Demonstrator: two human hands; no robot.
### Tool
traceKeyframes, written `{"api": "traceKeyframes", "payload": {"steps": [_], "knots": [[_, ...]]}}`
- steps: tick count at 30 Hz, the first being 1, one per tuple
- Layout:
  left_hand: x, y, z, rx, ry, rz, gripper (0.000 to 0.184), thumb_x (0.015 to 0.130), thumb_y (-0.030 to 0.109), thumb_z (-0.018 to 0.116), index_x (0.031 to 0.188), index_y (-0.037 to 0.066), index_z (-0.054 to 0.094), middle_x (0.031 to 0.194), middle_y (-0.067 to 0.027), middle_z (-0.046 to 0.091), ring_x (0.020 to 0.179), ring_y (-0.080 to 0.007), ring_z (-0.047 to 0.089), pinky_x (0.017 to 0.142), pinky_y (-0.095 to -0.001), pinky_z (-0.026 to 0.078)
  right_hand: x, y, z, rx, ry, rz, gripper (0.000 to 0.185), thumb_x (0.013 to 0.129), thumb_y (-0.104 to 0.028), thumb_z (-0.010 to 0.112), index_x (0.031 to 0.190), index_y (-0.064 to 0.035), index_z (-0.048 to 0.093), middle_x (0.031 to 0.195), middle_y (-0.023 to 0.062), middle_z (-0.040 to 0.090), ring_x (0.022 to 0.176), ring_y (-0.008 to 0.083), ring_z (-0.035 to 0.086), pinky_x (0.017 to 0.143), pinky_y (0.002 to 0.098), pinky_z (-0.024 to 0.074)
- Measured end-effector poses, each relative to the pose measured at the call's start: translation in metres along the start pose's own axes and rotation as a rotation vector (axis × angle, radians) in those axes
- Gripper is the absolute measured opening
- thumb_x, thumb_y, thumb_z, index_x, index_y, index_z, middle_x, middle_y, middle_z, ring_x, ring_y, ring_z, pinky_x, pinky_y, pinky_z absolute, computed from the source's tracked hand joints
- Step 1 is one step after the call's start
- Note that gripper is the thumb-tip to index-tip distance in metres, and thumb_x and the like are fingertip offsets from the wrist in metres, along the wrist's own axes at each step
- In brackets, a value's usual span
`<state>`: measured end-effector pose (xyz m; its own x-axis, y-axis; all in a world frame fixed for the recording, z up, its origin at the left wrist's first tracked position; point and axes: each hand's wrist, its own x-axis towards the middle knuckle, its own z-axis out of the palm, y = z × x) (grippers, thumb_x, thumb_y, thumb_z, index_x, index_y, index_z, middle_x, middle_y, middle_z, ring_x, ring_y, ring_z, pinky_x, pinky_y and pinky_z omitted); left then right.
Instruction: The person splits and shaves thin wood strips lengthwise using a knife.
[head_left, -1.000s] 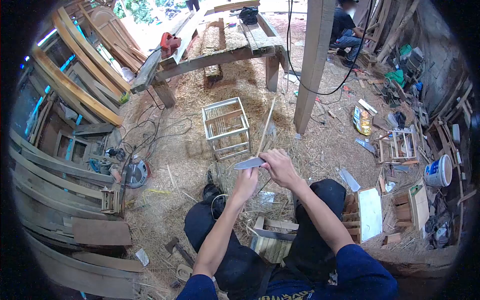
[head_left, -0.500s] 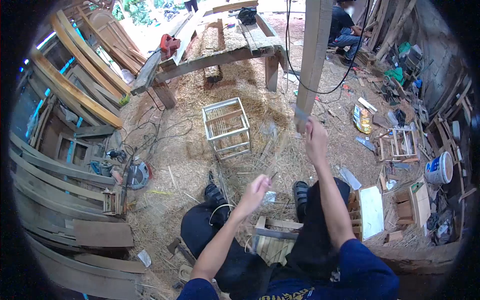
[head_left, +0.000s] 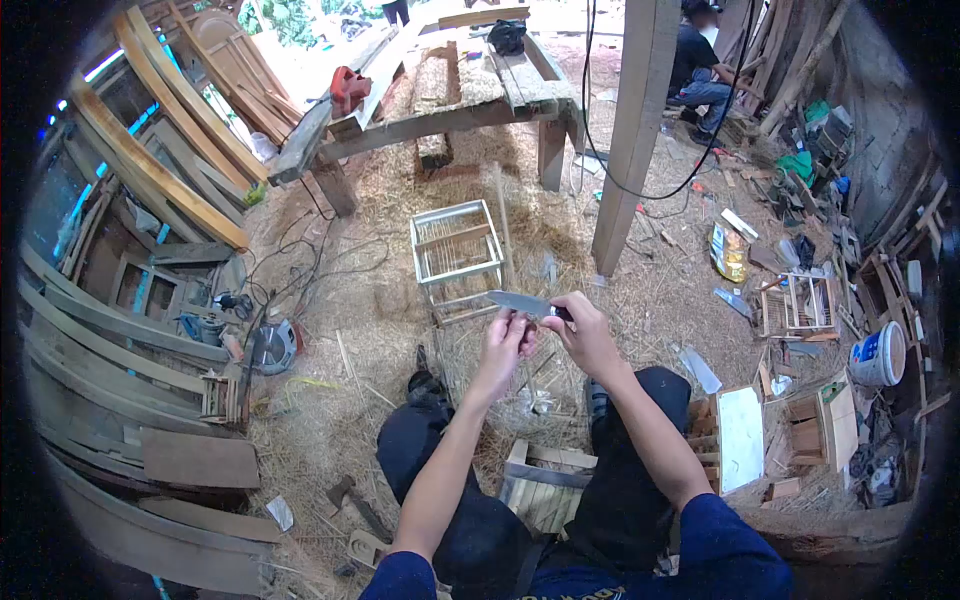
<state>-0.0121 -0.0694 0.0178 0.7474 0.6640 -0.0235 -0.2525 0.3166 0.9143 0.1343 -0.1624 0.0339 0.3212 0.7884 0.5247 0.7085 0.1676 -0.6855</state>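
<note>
My right hand point(head_left: 588, 338) is closed round the dark handle of a knife point(head_left: 520, 302), its blade pointing left just above my left hand. My left hand point(head_left: 502, 348) is closed, its fingertips pinched on a thin, pale strip of wood or bamboo point(head_left: 503, 215) that rises away from me and looks blurred. Knife and strip cross close to my fingers; whether they touch I cannot tell. Beyond them a small slatted wooden frame point(head_left: 458, 255) stands on the floor. Between my legs sits a wooden box-like piece point(head_left: 545, 485), partly hidden.
A wooden post point(head_left: 635, 140) with a hanging black cable rises ahead. Behind it is a workbench point(head_left: 440, 128); a person point(head_left: 705, 75) sits at the far right. Boards point(head_left: 200, 460) line the left, near a circular saw point(head_left: 275, 347). A white bucket point(head_left: 878, 355) lies right. Shavings cover the floor.
My right hand has brought the knife down and left, from beside the post to my left hand. The left hand has risen slightly, and the strip now points more upright.
</note>
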Motion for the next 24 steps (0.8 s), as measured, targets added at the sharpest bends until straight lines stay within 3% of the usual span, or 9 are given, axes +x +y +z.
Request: {"api": "traceKeyframes", "payload": {"steps": [4,8,11,14,17,20,24], "knots": [[0.007,-0.008,0.009,0.223,0.039,0.115,0.024,0.107,0.025,0.049,0.107,0.004,0.06,0.079,0.0038,0.054,0.065,-0.0049,0.048,0.058,-0.0214,0.041,0.017,-0.002,-0.013,-0.117,0.009,-0.198,0.033,0.086,-0.025,0.073,0.106,-0.0011,0.063,0.092,0.0143,0.062,0.085,0.0314,0.061,0.074,0.0392,0.0477],[0.005,-0.023,-0.004,0.33,-0.001,0.003,0.026,0.106,0.026,0.051,0.109,0.002,0.059,0.078,0.0043,0.052,0.066,-0.0053,0.046,0.057,-0.0236,0.038,0.012,-0.002,-0.024,-0.275,-0.086,-0.258,0.035,0.085,-0.032,0.071,0.105,-0.0036,0.063,0.093,0.0127,0.061,0.088,0.0312,0.058,0.078,0.0405,0.0442],[-0.002,-0.023,0.005,0.544,0.05,0.29,0.026,0.106,0.026,0.05,0.106,0.002,0.06,0.076,0.0046,0.05,0.064,-0.0056,0.044,0.055,-0.0246,0.036,-0.003,0.016,-0.011,-0.228,-0.11,-0.233,0.031,0.09,-0.03,0.064,0.107,-0.0037,0.06,0.095,0.0122,0.061,0.092,0.0318,0.058,0.084,0.0419,0.0412],[-0.009,-0.008,-0.005,0.323,-0.061,-0.093,0.024,0.106,0.022,0.049,0.104,0.001,0.06,0.077,0.003,0.051,0.067,-0.0081,0.047,0.059,-0.0263,0.04,-0.007,0.013,-0.008,-0.244,-0.107,-0.229,0.028,0.094,-0.028,0.059,0.104,-0.0024,0.059,0.094,0.014,0.059,0.09,0.034,0.056,0.082,0.0427,0.0415],[-0.01,-0.021,-0.012,0.34,-0.063,-0.077,0.022,0.107,0.02,0.046,0.107,0.005,0.061,0.078,0.0044,0.048,0.067,-0.006,0.042,0.059,-0.0243,0.037,-0.009,0.017,0.003,-0.204,-0.135,-0.212,0.03,0.094,-0.031,0.058,0.103,-0.0026,0.059,0.094,0.0141,0.059,0.09,0.034,0.056,0.081,0.043,0.0415],[-0.007,-0.019,-0.01,0.531,-0.089,0.26,0.018,0.106,0.017,0.046,0.108,0.004,0.059,0.083,0.0033,0.049,0.074,-0.008,0.043,0.066,-0.0265,0.039,-0.011,0.018,0.009,-0.19,-0.175,-0.23,0.032,0.094,-0.034,0.057,0.102,-0.0032,0.058,0.094,0.0139,0.059,0.09,0.0332,0.057,0.08,0.0425,0.0415],[-0.012,-0.009,-0.005,0.61,-0.069,0.3,0.014,0.105,0.015,0.047,0.106,0.005,0.057,0.086,0.0021,0.049,0.078,-0.0097,0.043,0.071,-0.0279,0.038,-0.006,0.013,0.004,-0.296,-0.205,-0.252,0.033,0.093,-0.037,0.057,0.101,-0.0047,0.058,0.091,0.0128,0.058,0.088,0.0321,0.056,0.079,0.0416,0.0414]]}}
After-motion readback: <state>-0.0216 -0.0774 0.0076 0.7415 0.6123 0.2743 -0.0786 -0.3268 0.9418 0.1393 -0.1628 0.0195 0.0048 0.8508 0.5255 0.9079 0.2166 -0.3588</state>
